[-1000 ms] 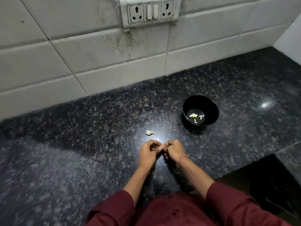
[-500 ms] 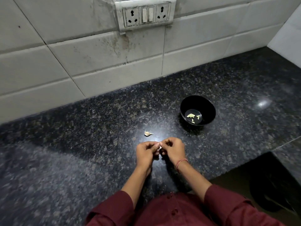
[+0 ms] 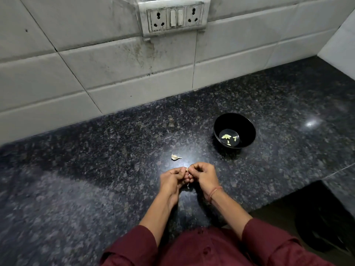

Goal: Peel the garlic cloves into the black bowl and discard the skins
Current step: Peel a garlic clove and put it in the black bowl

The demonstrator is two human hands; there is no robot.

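My left hand (image 3: 172,179) and my right hand (image 3: 204,176) meet fingertip to fingertip just above the dark granite counter, pinching a small garlic clove (image 3: 187,171) between them; most of it is hidden by my fingers. A thin scrap of skin (image 3: 188,186) hangs just below the hands. One unpeeled garlic clove (image 3: 175,157) lies on the counter just beyond my left hand. The black bowl (image 3: 247,129) stands up and to the right of my hands, with several pale peeled cloves (image 3: 228,138) at its bottom.
The speckled counter (image 3: 96,169) runs back to a white tiled wall with a socket plate (image 3: 173,16). At the lower right the counter ends in a step, with a dark bin-like shape (image 3: 322,223) on the floor below.
The camera has tilted a little, shifting the scene upward in view. My hands stay together on the clove, fingers working slightly; a scrap of skin now shows below them.
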